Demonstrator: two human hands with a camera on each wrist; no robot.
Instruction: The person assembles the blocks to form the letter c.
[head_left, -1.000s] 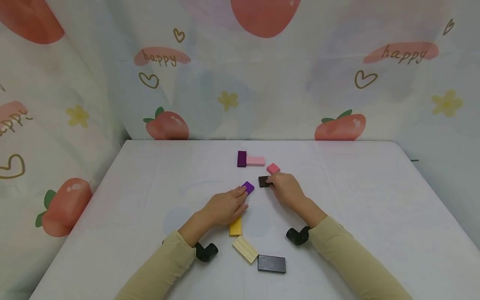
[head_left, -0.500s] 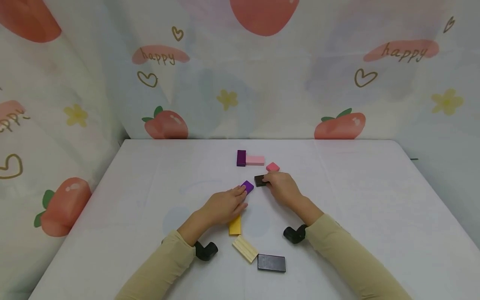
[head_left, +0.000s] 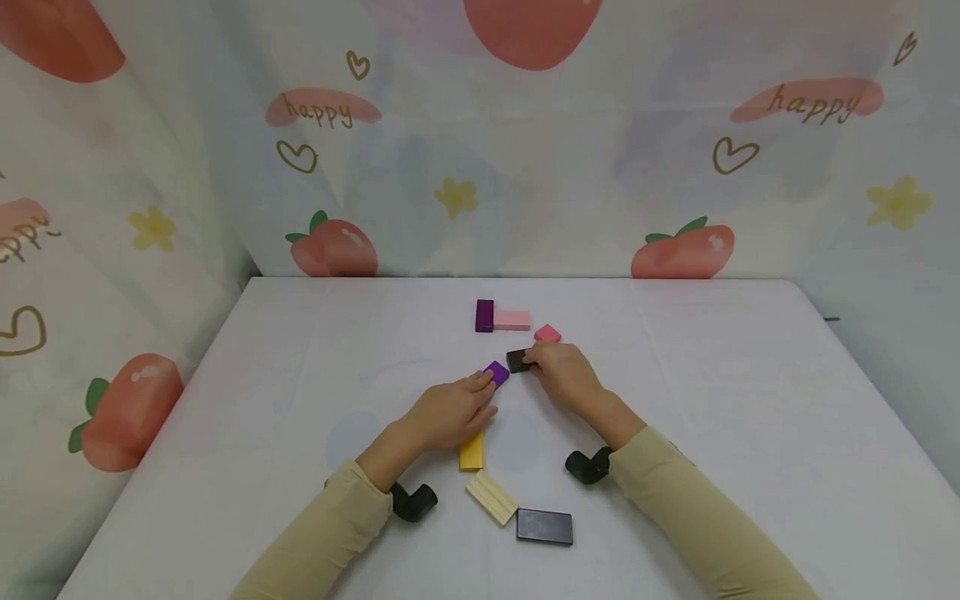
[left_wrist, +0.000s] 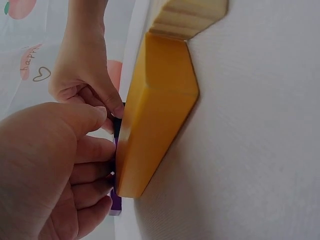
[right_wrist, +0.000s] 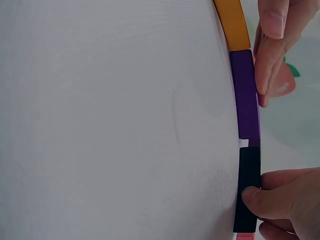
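While the left hand (head_left: 446, 414) lays its outstretched fingers on the purple block (head_left: 498, 372) in the head view, the right hand (head_left: 566, 373) pinches the dark block (head_left: 516, 361) by its right end. The dark block lies at the right hand's fingertips, just beside the purple block on the white desk (head_left: 712, 375). Just beyond the right hand is a red-pink block (head_left: 547, 333); a yellow block (head_left: 471, 456) sits partly under the left hand.

In the left wrist view, the yellow block lies just beside the left hand and appears to touch a wooden block (left_wrist: 192, 17).

In the right wrist view, the right thumb presses against the dark block's face, and a narrow gap separates these 2 blocks, dark and purple.
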